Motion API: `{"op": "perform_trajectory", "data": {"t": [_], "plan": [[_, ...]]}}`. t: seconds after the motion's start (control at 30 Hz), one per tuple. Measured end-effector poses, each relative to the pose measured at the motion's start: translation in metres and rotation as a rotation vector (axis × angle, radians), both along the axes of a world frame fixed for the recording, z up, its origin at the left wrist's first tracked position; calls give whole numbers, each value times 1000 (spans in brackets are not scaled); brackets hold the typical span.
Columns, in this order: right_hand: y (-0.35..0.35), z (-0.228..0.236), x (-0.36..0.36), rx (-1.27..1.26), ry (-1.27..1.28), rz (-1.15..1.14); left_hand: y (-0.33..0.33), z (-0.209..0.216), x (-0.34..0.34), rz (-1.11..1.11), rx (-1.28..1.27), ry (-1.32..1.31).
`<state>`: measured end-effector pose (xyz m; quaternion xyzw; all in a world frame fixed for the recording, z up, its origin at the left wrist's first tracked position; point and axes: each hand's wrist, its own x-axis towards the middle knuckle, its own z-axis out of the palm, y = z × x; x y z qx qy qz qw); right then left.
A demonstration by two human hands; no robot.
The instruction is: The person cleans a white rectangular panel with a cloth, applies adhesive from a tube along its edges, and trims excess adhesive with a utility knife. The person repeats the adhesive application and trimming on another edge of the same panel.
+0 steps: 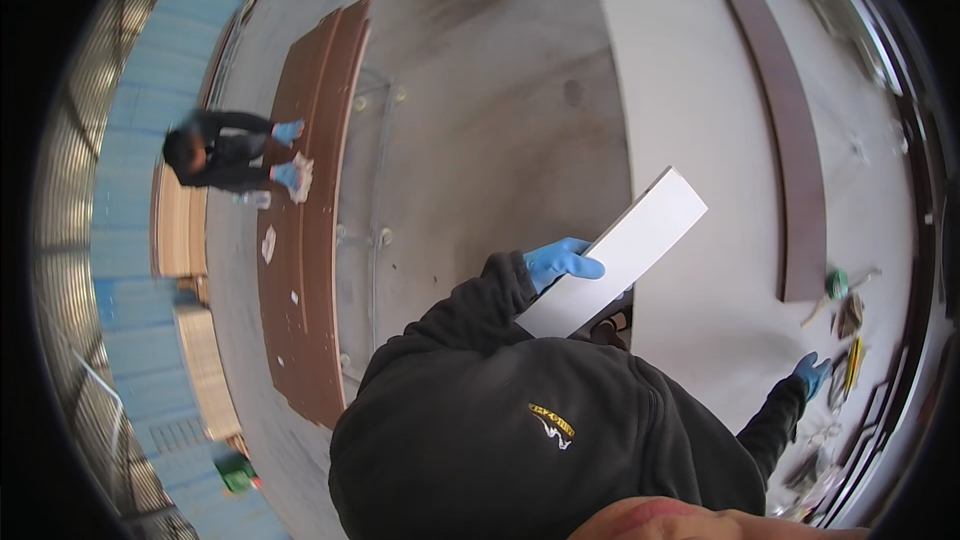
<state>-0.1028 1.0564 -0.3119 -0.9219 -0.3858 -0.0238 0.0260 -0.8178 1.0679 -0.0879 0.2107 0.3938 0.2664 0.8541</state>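
My left hand [562,262], in a blue glove, grips a long white board [640,230] by its edge, thumb across its face. The board slants up to the right in front of my body, its lower end partly hidden by my dark jacket. My right hand [813,374], also gloved in blue, is stretched far out to the right over the pale work surface [690,120]. Its fingers look apart and nothing shows in them. Close beside it lies a slim yellow and black tool [853,365], whose kind I cannot make out.
A long dark brown board [785,140] lies on the pale surface, with a green roll [836,284] near its end. Across the floor, another person [225,152] in blue gloves wipes with a cloth [301,180] on brown panels [315,210] over a wheeled metal frame [375,160].
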Motion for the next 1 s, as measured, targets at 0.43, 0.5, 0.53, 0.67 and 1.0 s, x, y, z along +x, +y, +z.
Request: {"op": "perform_trajectory", "data": {"t": [0.43, 0.5, 0.53, 0.67, 1.0], "plan": [[117, 42, -718, 431, 732, 1273, -100, -17, -362, 435, 168, 34], [117, 51, -819, 315, 812, 1443, -128, -9, -415, 570, 162, -16], [120, 56, -865, 338, 779, 1612, -147, -5, -437, 649, 168, -43], [120, 64, -1035, 164, 784, 1915, -215, -7, -511, 928, 137, 42], [49, 27, -1436, -226, 856, 2447, -348, -20, -632, 1694, 174, 153]]}}
